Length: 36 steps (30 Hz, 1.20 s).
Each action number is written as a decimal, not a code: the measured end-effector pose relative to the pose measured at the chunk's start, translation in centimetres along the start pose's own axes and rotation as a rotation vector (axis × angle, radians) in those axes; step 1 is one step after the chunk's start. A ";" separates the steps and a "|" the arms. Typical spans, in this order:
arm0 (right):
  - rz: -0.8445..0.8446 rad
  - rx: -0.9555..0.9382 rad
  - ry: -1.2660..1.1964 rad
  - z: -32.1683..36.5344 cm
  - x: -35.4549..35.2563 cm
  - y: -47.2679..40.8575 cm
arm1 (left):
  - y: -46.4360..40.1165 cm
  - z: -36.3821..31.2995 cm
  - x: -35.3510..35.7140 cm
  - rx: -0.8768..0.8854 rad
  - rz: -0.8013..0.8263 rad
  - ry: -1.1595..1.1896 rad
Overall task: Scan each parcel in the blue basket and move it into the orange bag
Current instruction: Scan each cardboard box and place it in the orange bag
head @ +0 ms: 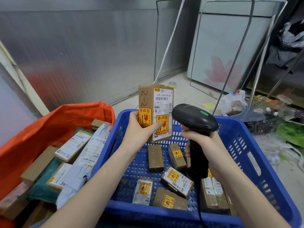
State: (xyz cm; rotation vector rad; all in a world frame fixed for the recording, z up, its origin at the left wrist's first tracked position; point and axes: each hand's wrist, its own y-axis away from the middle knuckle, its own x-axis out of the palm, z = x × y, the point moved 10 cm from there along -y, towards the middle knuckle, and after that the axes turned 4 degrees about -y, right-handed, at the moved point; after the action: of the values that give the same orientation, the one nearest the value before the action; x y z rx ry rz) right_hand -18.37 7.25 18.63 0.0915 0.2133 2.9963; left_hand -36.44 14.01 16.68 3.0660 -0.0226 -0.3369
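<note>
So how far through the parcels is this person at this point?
Partway. The orange bag already holds a pile of boxes and soft mailers. In hand: the left hand holds a cardboard box upright over the blue basket, label towards the scanner gripped by the right hand. Left: at least six parcels lie in the basket.

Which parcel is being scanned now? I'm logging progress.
The upright brown box held by the left hand above the blue basket; the others lie inside.
</note>
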 end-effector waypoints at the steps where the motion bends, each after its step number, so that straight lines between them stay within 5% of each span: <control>1: 0.005 0.007 0.005 -0.1 0.3 0.0 | 0.0 -0.3 -0.4 0.008 -0.010 0.009; 12: 0.131 0.034 -0.013 -1.5 9.2 -0.6 | 0.5 -2.6 -14.9 0.087 -0.314 -0.139; 24: 0.343 0.123 0.142 -8.9 25.5 -2.6 | 4.4 19.2 -37.4 -0.260 -0.629 -0.276; 36: 0.363 0.237 0.224 -15.6 29.8 -3.7 | 5.5 30.8 -37.9 -0.533 -0.610 -0.183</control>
State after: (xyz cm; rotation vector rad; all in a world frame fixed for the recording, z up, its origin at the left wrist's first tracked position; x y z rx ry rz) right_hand -48.47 12.92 4.15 -0.2057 0.6408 3.3225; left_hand -80.16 7.62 -4.78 2.4348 0.8528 -0.5407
